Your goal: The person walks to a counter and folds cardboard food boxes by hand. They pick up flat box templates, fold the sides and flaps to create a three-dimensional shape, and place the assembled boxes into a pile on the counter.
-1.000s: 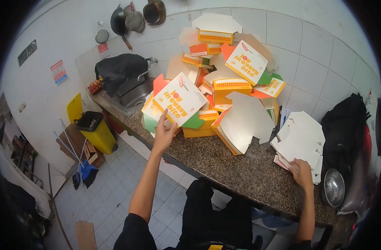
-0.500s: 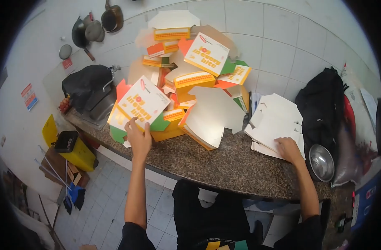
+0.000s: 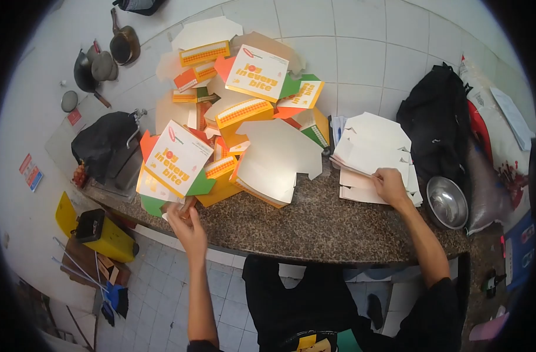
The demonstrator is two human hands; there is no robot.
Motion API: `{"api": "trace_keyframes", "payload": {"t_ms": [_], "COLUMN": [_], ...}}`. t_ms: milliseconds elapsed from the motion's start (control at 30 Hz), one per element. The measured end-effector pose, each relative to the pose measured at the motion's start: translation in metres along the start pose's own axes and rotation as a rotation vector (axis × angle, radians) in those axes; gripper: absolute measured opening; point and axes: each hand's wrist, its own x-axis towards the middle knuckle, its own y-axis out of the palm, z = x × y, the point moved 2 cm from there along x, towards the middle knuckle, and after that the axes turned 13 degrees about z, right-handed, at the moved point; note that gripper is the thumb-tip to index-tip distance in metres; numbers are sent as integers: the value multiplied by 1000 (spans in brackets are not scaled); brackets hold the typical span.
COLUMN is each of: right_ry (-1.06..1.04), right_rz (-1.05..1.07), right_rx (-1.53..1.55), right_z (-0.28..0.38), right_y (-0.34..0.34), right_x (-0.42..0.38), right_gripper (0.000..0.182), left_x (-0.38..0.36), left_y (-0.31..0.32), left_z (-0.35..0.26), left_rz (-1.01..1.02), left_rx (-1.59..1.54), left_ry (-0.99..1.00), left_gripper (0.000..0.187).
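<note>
My left hand (image 3: pixel 187 227) is at the counter's front edge, just below a folded printed box (image 3: pixel 177 155) with white, orange and green panels. Its fingers are loosely bent and apart, with no held thing that I can make out; the fingertips partly overlap the box's lower edge. On the right, my right hand (image 3: pixel 389 186) pinches the near edge of a flat cardboard box blank (image 3: pixel 373 144) on top of a stack of such blanks, plain white side up. Several more folded boxes (image 3: pixel 258 73) lie heaped in the middle, one with its large white lid (image 3: pixel 274 155) open.
The boxes rest on a speckled stone counter (image 3: pixel 315 232). A metal bowl (image 3: pixel 447 202) and a black backpack (image 3: pixel 435 123) are right of the blanks. A sink (image 3: pixel 118 182) with a black bag is at the left, and a yellow bin (image 3: pixel 112 237) stands on the floor.
My left hand has dropped from the printed box's face to below its lower edge. My right hand has closed on the top blank's near edge, which is slightly raised. The camera view has shifted.
</note>
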Motion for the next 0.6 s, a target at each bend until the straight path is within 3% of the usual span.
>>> {"api": "trace_keyframes", "payload": {"t_ms": [33,67,200,233,333,467,533,600], "right_ry": [43,83,241,246,221,60,185,278], "right_rz": [-76,-150,56,55,3,-38,100,98], "right_rx": [178,353,592,590,976,978,633,532], "right_z": [-1,-3,-43,-55,-69,-42,-38,-36], "right_y": [-5,-10,-22,-20,-19,-39,-44,-51], "right_x": [1,2,10,12,21,24,22,23], "right_gripper": [18,19,28,28,23,26,24,25], "left_x": [-19,-41,-140,-161,-212,-252,-265,-273], "left_y": [3,3,24,24,35,42,42,39], "left_z": [-13,-33,-61,-72,-81,-85,-84,-84], "left_rz": [70,103,264,332,525,668,728,756], "left_rx": [-168,-167,-303,-349,-397,-398,-365,-330], "left_ry": [-82,-37,-37,-92,-107,-173,-184,-182], "left_gripper": [43,37,22,20,17,14,12,13]}}
